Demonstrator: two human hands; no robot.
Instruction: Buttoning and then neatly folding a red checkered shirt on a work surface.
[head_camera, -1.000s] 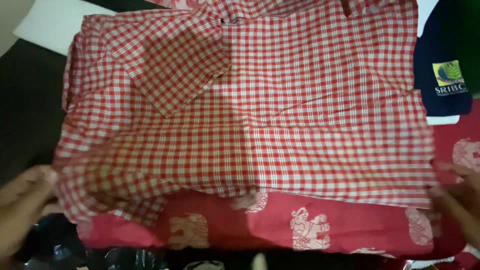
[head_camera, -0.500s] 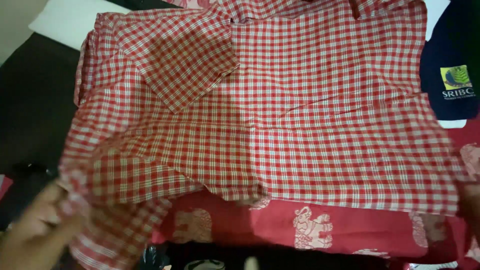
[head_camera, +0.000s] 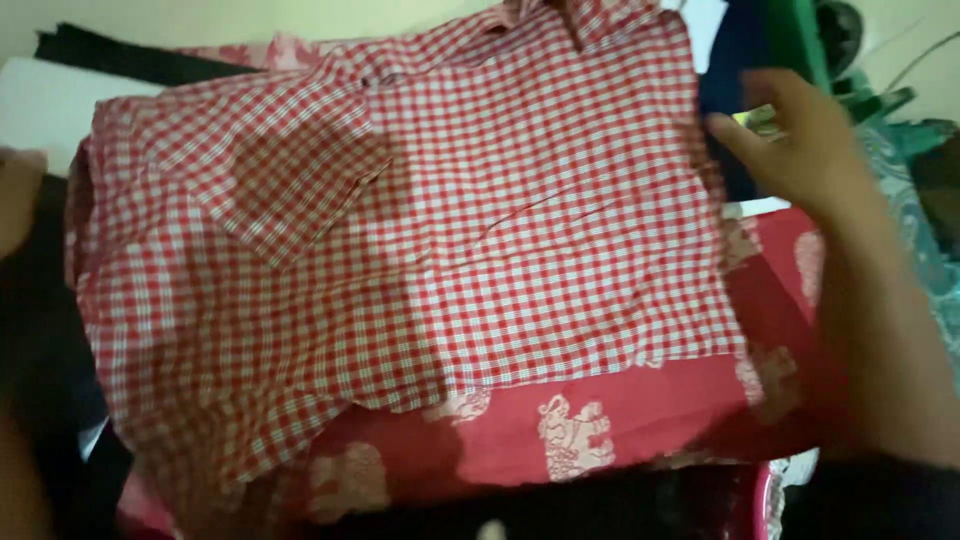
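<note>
Shirt (head_camera: 430, 240) of red-and-white checked cotton lay spread flat across most of the view, thin and softly creased, with a short sleeve (head_camera: 290, 180) folded inward as a tilted square over its left half. Its left side was bunched and rumpled; its right edge ran fairly straight. It rested on a red cloth (head_camera: 600, 430), a smooth woven sheet printed with pale elephant shapes, which showed below and to the right of the hem. A white sheet (head_camera: 40, 110) lay flat at the upper left, and a dark blue garment (head_camera: 735, 70) sat beyond the shirt's upper right corner.

The right hand (head_camera: 800, 150) was at the shirt's upper right edge, fingers loosely spread and half open, fingertips touching or just at the fabric's border; motion blur hid whether any cloth was pinched. The left hand (head_camera: 18, 200) showed only as a blurred sliver at the left border, just beside the shirt's bunched side, and how far open it was could not be told.
</note>
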